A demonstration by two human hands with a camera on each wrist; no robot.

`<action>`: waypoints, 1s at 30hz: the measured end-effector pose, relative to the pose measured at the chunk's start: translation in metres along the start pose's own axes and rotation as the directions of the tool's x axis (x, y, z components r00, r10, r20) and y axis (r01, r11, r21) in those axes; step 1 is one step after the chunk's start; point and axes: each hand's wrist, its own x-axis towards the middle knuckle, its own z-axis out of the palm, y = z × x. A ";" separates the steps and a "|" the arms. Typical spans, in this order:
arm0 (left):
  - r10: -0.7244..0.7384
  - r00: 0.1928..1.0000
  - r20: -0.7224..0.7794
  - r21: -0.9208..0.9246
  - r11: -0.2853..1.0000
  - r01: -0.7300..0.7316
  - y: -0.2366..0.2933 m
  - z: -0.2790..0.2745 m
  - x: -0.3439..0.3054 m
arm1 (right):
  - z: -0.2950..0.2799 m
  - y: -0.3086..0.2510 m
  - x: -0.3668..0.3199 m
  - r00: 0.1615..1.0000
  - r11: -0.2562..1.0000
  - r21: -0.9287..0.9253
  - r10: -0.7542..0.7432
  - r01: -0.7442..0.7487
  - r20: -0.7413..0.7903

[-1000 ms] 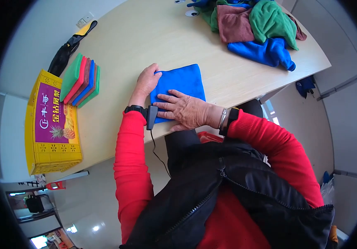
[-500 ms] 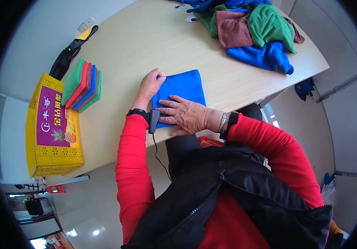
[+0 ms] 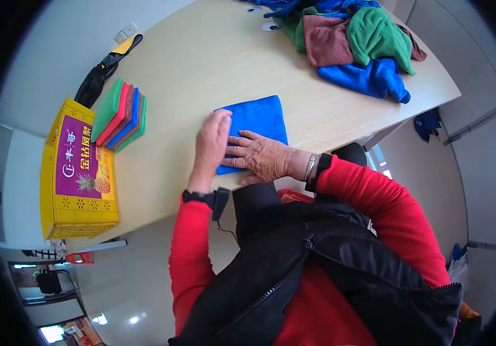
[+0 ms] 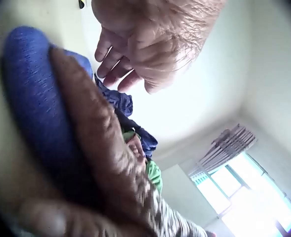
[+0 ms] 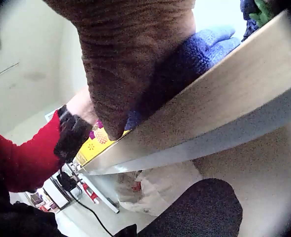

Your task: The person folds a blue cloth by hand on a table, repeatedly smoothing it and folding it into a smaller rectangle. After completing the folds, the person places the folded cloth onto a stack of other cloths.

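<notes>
A folded blue cloth (image 3: 256,118) lies near the table's front edge; its thick rounded fold (image 4: 31,94) shows in the left wrist view. My right hand (image 3: 265,158) rests flat on the cloth's lower part with the fingers spread. My left hand (image 3: 212,144) is at the cloth's left edge, fingers extended and holding nothing. From the left wrist, that hand (image 4: 155,39) appears raised, palm in view, above the right hand (image 4: 106,128). In the right wrist view, the right hand (image 5: 135,54) covers much of the cloth (image 5: 200,54) beside the table edge.
At the left, a row of folded cloths (image 3: 122,118) in green, red, brown and blue leans by a yellow pineapple crate (image 3: 81,219). A heap of loose cloths (image 3: 369,46) lies at the far right of the table (image 3: 190,75). A black strap (image 3: 95,81) lies behind the crate.
My left hand has let go of the cloth's upper left corner and moved down along its left edge, fingers now straight. The right hand has stayed flat on the cloth.
</notes>
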 end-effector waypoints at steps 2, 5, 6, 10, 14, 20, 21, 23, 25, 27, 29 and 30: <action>0.071 0.997 0.007 0.061 0.996 -0.071 -0.008 0.015 -0.021 | 0.002 0.001 -0.001 1.000 1.000 -0.013 0.017 -0.017 0.006; 0.217 0.976 0.029 0.175 0.960 -0.219 -0.018 0.027 -0.037 | 0.003 0.005 0.003 0.997 0.992 0.114 0.063 -0.058 -0.045; 0.170 0.985 0.035 0.135 0.976 -0.173 -0.015 0.026 -0.038 | 0.004 0.008 0.002 0.993 0.981 0.176 0.094 -0.081 -0.066; 0.092 0.995 0.045 0.091 0.991 -0.095 -0.012 0.024 -0.038 | 0.014 0.017 0.000 0.974 0.967 0.242 0.130 -0.083 -0.187; 0.126 0.991 0.040 0.173 0.976 -0.131 -0.016 0.028 -0.040 | 0.012 0.023 0.000 0.978 0.958 0.264 0.151 -0.109 -0.141; 0.178 0.984 -0.013 0.270 0.948 -0.168 -0.023 0.029 -0.047 | -0.002 0.034 0.002 0.959 0.974 0.150 0.201 -0.173 -0.200; 0.120 0.992 0.038 0.271 0.954 -0.126 -0.005 0.017 -0.044 | 0.000 0.043 0.002 0.965 0.970 0.138 0.222 -0.202 -0.143; 0.151 0.988 -0.026 0.364 0.922 -0.131 -0.015 0.026 -0.051 | -0.001 0.051 0.005 0.953 0.965 0.020 0.261 -0.261 -0.153; 0.091 0.996 -0.003 0.401 0.912 -0.083 -0.012 0.024 -0.055 | -0.009 0.057 0.001 0.934 0.938 0.006 0.347 -0.347 -0.087; 0.043 0.998 0.035 0.413 0.909 -0.054 -0.007 0.025 -0.055 | -0.002 0.076 -0.005 0.932 0.935 -0.020 0.351 -0.354 -0.089; 0.030 0.998 0.052 0.391 0.919 -0.048 -0.006 0.026 -0.055 | 0.002 0.096 -0.012 0.927 0.929 -0.046 0.363 -0.368 -0.096; 0.025 0.998 0.061 0.380 0.924 -0.047 -0.006 0.025 -0.055 | -0.001 0.103 -0.016 0.900 0.899 -0.043 0.433 -0.435 -0.046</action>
